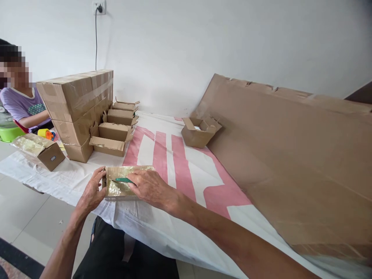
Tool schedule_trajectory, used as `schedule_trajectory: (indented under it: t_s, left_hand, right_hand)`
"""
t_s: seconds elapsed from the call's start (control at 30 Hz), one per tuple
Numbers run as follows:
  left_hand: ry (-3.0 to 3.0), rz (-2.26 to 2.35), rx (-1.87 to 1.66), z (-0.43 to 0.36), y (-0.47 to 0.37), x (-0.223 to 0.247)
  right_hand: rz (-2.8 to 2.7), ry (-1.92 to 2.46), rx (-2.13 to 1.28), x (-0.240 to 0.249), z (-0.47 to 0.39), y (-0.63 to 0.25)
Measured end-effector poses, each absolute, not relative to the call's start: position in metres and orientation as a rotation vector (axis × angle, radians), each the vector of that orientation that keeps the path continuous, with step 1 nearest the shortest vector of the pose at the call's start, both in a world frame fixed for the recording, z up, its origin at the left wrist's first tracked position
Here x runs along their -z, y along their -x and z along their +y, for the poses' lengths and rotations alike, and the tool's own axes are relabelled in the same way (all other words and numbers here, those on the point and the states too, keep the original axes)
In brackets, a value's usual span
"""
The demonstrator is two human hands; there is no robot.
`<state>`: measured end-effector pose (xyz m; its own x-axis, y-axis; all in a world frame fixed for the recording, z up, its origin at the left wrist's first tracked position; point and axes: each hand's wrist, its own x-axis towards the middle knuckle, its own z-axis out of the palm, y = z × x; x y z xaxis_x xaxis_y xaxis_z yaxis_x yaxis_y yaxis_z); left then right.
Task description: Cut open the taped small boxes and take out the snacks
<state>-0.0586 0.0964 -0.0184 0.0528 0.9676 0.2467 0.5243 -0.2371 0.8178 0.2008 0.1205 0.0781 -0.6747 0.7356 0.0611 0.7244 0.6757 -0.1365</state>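
Observation:
A small cardboard box (116, 190) with shiny clear tape over its top lies in front of me near the table's front edge. My left hand (94, 190) grips its left end, thumb at the near corner and fingers at the far corner. Over the box top, my right hand (151, 188) is closed around a slim green utility knife (123, 180) with a ribbed body. The knife's tip points left and lies over the tape; I cannot make out its blade. Part of the box's right side is hidden behind my right hand.
Stacked taped boxes (78, 112) stand at the left, beside several open boxes (112, 133). A taped box (40, 151) lies at the left edge. Another open box (197, 135) sits further back. A large cardboard sheet (290, 162) leans at the right. A person (26, 104) sits beyond the stack.

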Motion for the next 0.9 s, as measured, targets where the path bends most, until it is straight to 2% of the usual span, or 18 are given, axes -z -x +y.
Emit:
schedule_trajectory:
  t_s: [0.13,0.37,0.6,0.9]
  left_hand:
    - [-1.828,1.486,-1.058,0.098,0.058,0.018]
    - [-1.858,1.525,-1.073,0.101,0.059,0.02]
    - [-1.848,1.487,-1.033,0.1,0.054,0.008]
    - [-1.826,1.398,-1.06,0.1,0.053,0.005]
  right_hand:
    - [-2.744,1.234,-0.195,-0.08,0.117,-0.208]
    - [-2.854,1.118,-0.073,-0.075,0.116,-0.206]
    - [-2.746,1.329,-0.121,-0.082,0.112,-0.227]
    - [-2.858,1.271,-0.013,-0.088,0.116,-0.237]
